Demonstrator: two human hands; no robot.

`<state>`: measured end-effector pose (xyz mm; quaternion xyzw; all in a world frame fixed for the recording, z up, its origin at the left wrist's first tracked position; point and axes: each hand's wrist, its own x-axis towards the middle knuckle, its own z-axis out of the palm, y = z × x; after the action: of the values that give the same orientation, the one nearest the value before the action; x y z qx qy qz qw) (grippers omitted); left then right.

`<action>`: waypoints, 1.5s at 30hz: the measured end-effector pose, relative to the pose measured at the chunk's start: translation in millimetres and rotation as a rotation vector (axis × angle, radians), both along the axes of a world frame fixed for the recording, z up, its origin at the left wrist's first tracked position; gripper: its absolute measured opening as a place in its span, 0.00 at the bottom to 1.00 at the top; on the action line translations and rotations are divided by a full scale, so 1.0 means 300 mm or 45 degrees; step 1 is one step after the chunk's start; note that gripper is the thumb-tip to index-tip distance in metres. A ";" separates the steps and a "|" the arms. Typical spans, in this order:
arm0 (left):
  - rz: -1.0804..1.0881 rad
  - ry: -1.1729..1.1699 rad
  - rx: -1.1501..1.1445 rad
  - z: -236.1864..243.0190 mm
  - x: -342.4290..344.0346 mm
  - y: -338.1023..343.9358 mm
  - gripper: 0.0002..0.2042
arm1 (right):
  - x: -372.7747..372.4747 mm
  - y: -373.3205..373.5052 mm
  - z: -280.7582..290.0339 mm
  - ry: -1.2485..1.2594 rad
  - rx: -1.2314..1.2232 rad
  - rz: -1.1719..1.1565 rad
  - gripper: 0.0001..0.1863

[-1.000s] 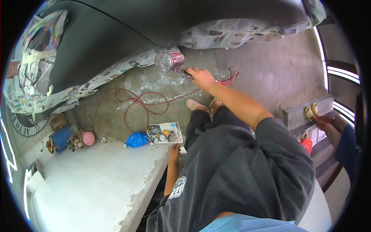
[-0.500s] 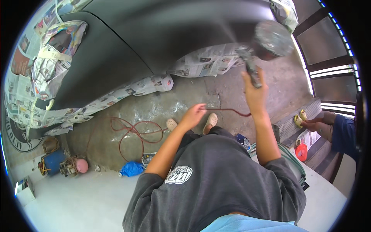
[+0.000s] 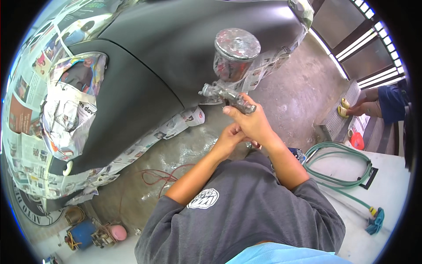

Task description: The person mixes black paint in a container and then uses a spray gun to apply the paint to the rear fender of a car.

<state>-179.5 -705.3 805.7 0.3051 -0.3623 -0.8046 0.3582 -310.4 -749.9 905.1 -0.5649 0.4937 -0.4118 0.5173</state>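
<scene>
Since half a second ago the spray gun (image 3: 228,94) has dropped from upper right to frame centre, and the left hand (image 3: 228,137), which hung open and apart by the knees, has come up to meet the right.

Right hand (image 3: 252,121) clenched round the gun's grip; gun body silver, nozzle pointing left toward the dark car panel (image 3: 145,79). Paint cup (image 3: 235,53) sits upright on top of the gun, lid and sides speckled with paint. Nozzle close to the panel, not touching as far as I can tell.

Left hand tucked just under the right, fingers curled, touching the heel of the right hand or the base of the grip. Whether it pinches anything there: cannot tell, hidden by the right hand.

Around it:
- Newspaper masking (image 3: 66,114) taped over the car's left side and along the lower panel edge.
- Red hose (image 3: 162,176) looped on the concrete floor (image 3: 299,92), below the hands.
- Green hose (image 3: 338,163) coiled at right on a pale slab, well apart from the hands.
- Blue canister (image 3: 83,233) and pink round object (image 3: 118,232) at lower left by the wall.
- Another person's arm (image 3: 373,105) in a blue sleeve at far right, reaching a step with two yellowish objects on it.
</scene>
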 end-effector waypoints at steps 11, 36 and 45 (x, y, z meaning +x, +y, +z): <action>0.100 0.255 -0.121 0.121 0.257 -0.056 0.16 | 0.312 -0.047 0.238 -0.095 0.001 -0.029 0.20; -0.390 -0.065 -0.248 -0.132 -0.153 -0.108 0.33 | 0.007 -0.300 0.690 0.048 -0.231 -0.196 0.29; -0.175 0.053 -0.310 -0.098 0.131 -0.237 0.32 | 0.263 -0.439 0.754 0.024 -0.253 -0.100 0.29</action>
<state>-140.3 -776.3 776.3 0.2170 -0.4697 -0.7836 0.3440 -231.3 -881.5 1131.3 -0.5976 0.4771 -0.4732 0.4374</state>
